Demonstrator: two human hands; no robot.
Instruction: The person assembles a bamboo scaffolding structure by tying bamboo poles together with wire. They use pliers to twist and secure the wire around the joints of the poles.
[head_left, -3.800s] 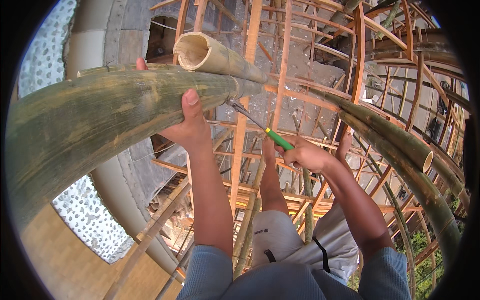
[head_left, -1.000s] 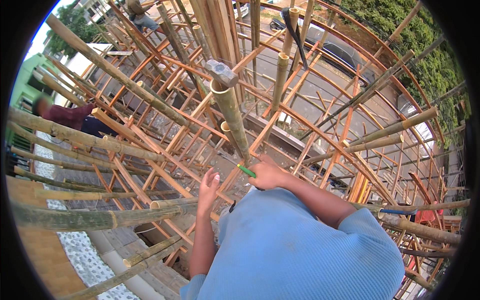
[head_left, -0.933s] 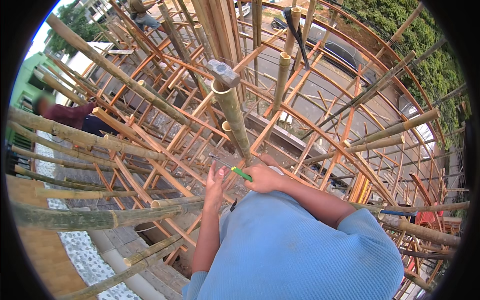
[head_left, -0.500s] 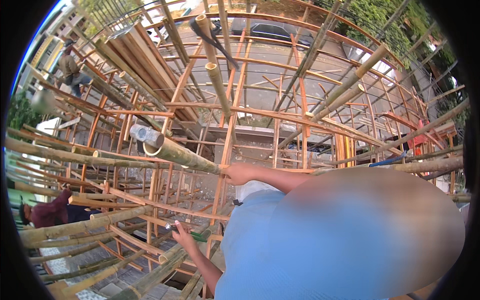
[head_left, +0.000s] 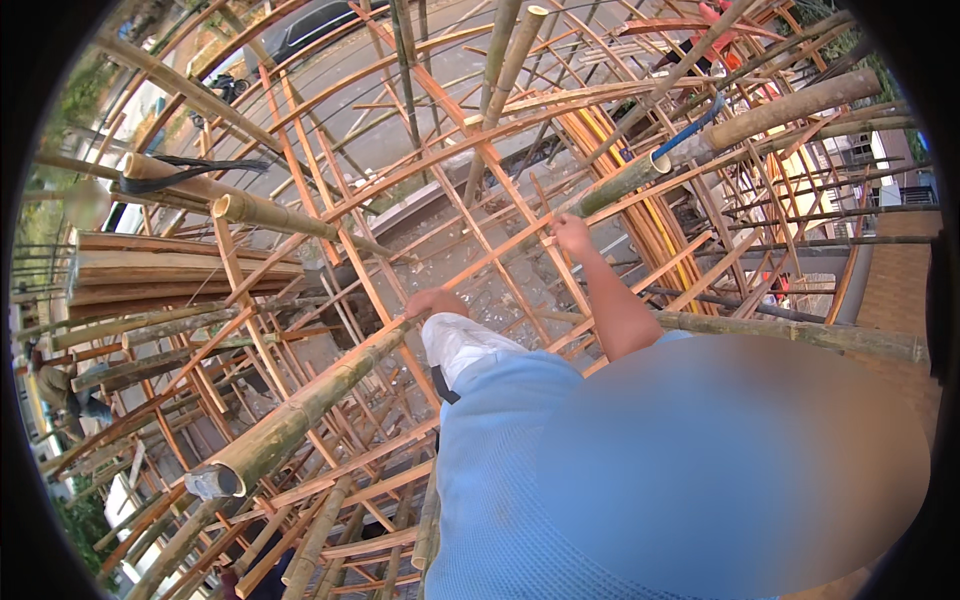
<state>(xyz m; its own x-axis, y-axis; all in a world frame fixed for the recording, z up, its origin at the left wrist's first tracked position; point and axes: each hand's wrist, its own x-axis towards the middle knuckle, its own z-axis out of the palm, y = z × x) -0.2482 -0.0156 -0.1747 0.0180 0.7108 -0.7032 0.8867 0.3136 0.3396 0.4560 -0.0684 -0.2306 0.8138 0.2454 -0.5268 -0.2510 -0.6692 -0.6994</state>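
My right hand [head_left: 571, 236] is closed around a reddish-brown wooden batten [head_left: 520, 241] where battens cross, beside the end of a thick green bamboo pole [head_left: 625, 187]. My left hand is not in view. Below my blue shirt [head_left: 500, 450], a white garment [head_left: 462, 345] covers part of my leg. Bare skin [head_left: 437, 302] past its edge, perhaps a foot or knee, lies against the batten. From there a large bamboo pole [head_left: 310, 408] runs to the lower left. A grey cylindrical object [head_left: 213, 482] sits at its cut end.
Battens and bamboo poles form an open lattice above the rubble-strewn ground [head_left: 510, 285]. Stacked boards [head_left: 170, 275] lie left. Black strapping [head_left: 185, 172] hangs over a bamboo end. A blue strap [head_left: 695, 125] lies right. A person [head_left: 62, 390] is at far left, another in red [head_left: 722, 30] at upper right.
The view has swung round. My right hand has moved from the large bamboo pole's end to a batten crossing on the right. My left hand, which held a green-handled tool, has left the view.
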